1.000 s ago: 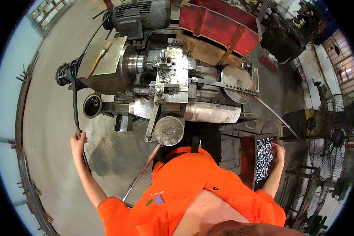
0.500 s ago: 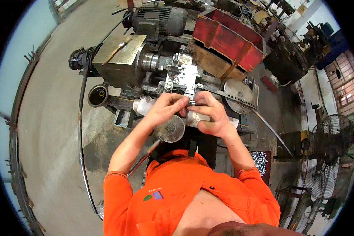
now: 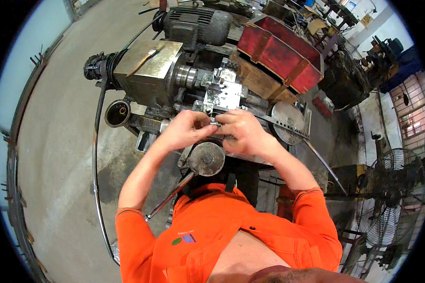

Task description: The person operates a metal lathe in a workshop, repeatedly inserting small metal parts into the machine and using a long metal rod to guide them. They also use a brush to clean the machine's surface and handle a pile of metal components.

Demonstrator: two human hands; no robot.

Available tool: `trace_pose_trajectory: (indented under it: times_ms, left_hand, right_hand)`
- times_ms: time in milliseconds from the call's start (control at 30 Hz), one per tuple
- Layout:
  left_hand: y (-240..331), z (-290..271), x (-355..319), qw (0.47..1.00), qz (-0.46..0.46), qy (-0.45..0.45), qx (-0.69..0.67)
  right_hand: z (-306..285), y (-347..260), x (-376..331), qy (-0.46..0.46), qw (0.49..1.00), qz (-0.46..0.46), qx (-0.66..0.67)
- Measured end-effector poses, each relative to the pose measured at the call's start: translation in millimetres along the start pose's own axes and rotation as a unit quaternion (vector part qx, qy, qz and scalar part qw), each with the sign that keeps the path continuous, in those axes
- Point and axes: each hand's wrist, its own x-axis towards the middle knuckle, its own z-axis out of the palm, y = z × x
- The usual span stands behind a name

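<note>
Both hands have come together over the machine. The left hand and right hand now pinch a small metal piece between them. A round wheel sits at 6 o'clock from it.

The concrete floor carries a grey metalworking machine, which stands just beyond the left hand and the right hand. A dark stain spreads over the floor below the left hand, near the machine's foot. Left of the left hand a round dark can sits by the machine's base. A red metal box rests on wooden planks beyond the right hand. Well to the right of the right hand, a standing fan stands on the floor.
</note>
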Motion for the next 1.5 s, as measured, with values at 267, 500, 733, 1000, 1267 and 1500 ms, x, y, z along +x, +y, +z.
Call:
trace_pose_trajectory:
  times_ms: [267, 500, 733, 1000, 1267, 1500]
  left_hand:
    - [-17, -110, -89, 0.951, -0.094, 0.199, 0.219]
    - [-59, -156, -235, 0.869, -0.285, 0.335, 0.227]
    - [-89, -127, -293, 0.824, -0.356, 0.397, 0.192]
    - [-129, -93, -302, 0.824, -0.374, 0.365, 0.219]
    - [-133, -105, -265, 0.716, -0.462, 0.298, 0.43]
    - [-193, -229, -336, 0.598, -0.273, 0.294, 0.694]
  right_hand:
    - [32, 85, 88, -0.09, 0.964, 0.123, -0.217]
    - [56, 98, 114, -0.197, 0.925, 0.188, -0.264]
    - [62, 108, 103, -0.161, 0.938, 0.157, -0.263]
    - [64, 112, 105, -0.141, 0.949, 0.142, -0.244]
    - [58, 105, 103, -0.152, 0.949, 0.144, -0.235]
    - [56, 95, 108, -0.143, 0.953, 0.153, -0.22]
